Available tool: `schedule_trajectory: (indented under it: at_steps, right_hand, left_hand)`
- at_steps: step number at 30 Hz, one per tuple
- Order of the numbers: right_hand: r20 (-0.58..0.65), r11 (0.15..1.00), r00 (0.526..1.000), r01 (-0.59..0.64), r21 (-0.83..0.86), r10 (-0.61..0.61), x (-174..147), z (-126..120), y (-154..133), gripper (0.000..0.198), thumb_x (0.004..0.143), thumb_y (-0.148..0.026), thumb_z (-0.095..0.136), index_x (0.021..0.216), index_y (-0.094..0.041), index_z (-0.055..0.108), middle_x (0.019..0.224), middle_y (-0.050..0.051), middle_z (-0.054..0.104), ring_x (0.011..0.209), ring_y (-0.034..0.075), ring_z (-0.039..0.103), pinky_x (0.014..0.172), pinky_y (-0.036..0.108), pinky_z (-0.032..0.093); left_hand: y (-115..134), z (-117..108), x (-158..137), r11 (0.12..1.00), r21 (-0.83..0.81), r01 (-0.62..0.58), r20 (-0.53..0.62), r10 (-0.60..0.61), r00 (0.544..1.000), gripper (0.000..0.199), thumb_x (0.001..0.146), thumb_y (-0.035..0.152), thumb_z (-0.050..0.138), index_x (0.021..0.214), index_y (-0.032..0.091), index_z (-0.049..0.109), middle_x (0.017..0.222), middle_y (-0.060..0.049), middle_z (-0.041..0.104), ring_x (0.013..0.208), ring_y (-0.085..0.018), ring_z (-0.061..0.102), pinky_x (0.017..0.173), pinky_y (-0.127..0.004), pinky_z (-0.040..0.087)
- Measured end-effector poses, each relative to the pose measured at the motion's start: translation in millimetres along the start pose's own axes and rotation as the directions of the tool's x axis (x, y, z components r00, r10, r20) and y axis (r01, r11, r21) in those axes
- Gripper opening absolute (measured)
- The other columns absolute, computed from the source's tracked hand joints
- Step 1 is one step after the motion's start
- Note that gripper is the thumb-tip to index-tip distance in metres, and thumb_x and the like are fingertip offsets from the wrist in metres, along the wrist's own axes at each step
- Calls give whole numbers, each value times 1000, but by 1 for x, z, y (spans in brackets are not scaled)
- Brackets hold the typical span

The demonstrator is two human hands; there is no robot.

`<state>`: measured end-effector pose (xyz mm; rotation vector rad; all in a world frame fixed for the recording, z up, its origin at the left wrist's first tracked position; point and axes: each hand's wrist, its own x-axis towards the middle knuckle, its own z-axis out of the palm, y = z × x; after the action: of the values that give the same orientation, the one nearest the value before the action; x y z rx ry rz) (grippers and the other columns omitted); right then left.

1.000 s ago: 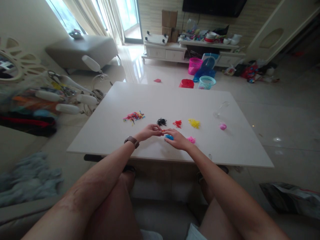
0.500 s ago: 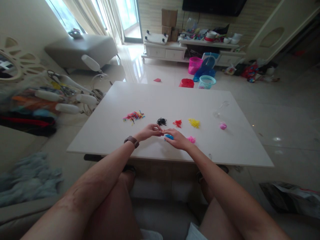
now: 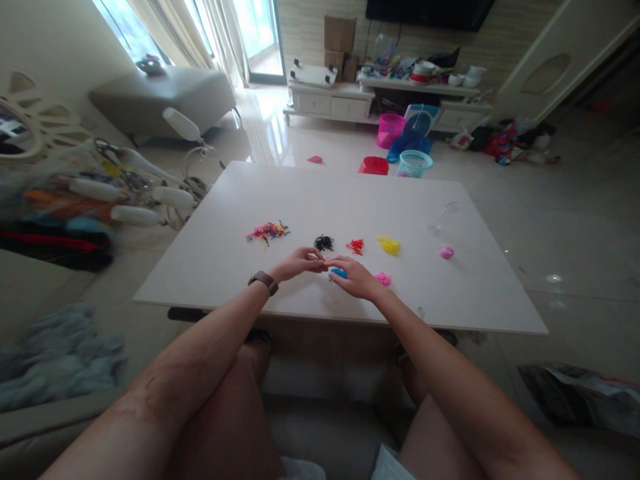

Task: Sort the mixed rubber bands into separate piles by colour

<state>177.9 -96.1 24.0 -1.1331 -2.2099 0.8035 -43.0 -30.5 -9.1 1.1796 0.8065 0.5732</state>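
My left hand (image 3: pixel 303 260), with a dark watch on the wrist, is closed in a pinch over the table. A thin reddish strand (image 3: pixel 327 259) shows at its fingertips; it is too small to make out fully. Against those fingertips come the fingers of my right hand (image 3: pixel 351 277), bent and pressed together. Under the right hand lies a blue pile (image 3: pixel 339 273), partly covered, and beside it a pink pile (image 3: pixel 383 279). Just beyond the hands are a black pile (image 3: pixel 324 243) and a red pile (image 3: pixel 355 247) of small thin strands. A yellow pile (image 3: pixel 389 245) sits further right.
A mixed-colour pile (image 3: pixel 269 231) lies left on the white table (image 3: pixel 310 193). Toward the table's right side are a pink-purple ball-like thing (image 3: pixel 447 253) and clear plastic items (image 3: pixel 434 228). Past the far edge stand a red stool (image 3: pixel 374 166) and a light-blue basket (image 3: pixel 414 164).
The hands stay almost in place, fingertips together. The reddish strand between them shows slightly differently; the piles have not changed.
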Motion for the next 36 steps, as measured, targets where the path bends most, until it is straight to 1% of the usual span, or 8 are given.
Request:
schedule_trajectory:
  at_steps: [4,7,11,14,24,27,33,36]
  right_hand:
    - [-18,999,999,-33,-26,32,2,-8,5,33,92,-26,58,123,-24,70,126,8,69,118,22,63,108,40,47]
    - [-141,976,978,-173,-129,155,0,-25,28,32,91,-28,59,119,-20,71,124,10,69,120,24,62,109,43,45]
    - [-412,822,792,-549,-155,451,-12,-55,78,35,89,-27,54,117,-14,70,126,15,67,116,26,62,107,42,46]
    - [-490,720,675,-682,-129,552,-23,-71,106,39,87,-26,55,121,-12,68,130,17,65,119,26,61,107,40,45]
    - [-521,657,572,-753,-27,634,-27,-83,115,38,83,-28,59,117,-13,69,117,15,70,106,25,65,98,36,49]
    - [-517,716,618,-698,-12,593,-21,-81,100,30,83,-26,58,108,-15,71,114,13,71,102,23,65,96,37,50]
    - [-220,963,940,-270,-14,261,-3,-49,38,18,88,-27,59,97,-20,73,114,8,71,112,23,63,98,40,51]
    - [-62,995,993,-101,0,100,3,-30,12,20,91,-26,60,104,-22,74,121,8,70,119,22,61,102,42,49]
  left_hand:
    - [2,0,-2,999,-9,-39,-43,39,998,45,67,46,89,88,12,68,93,-15,78,90,-23,75,93,-42,56]
    - [3,0,-2,998,-10,-56,-83,55,995,44,67,45,89,87,12,68,103,-16,76,93,-24,75,92,-41,57]
    - [1,-2,-1,999,20,-32,-110,34,993,44,66,45,89,86,11,69,98,-15,76,90,-23,75,90,-40,57]
    - [1,-3,0,999,44,-25,-118,30,993,44,65,45,89,86,11,70,93,-14,76,89,-23,75,90,-40,57]
    - [5,0,-2,995,94,-26,-120,37,992,47,62,51,89,85,13,75,86,-12,76,80,-20,72,89,-40,58]
    - [5,0,-2,995,101,-19,-121,31,992,48,63,52,88,86,12,76,92,-14,77,81,-20,72,90,-40,58]
    - [5,1,-2,993,116,-8,-120,22,993,49,65,52,87,88,10,76,94,-15,77,83,-20,72,91,-41,57]
    - [3,0,-1,994,110,-15,-117,28,993,49,65,52,88,89,11,76,87,-13,77,81,-21,72,91,-41,57]
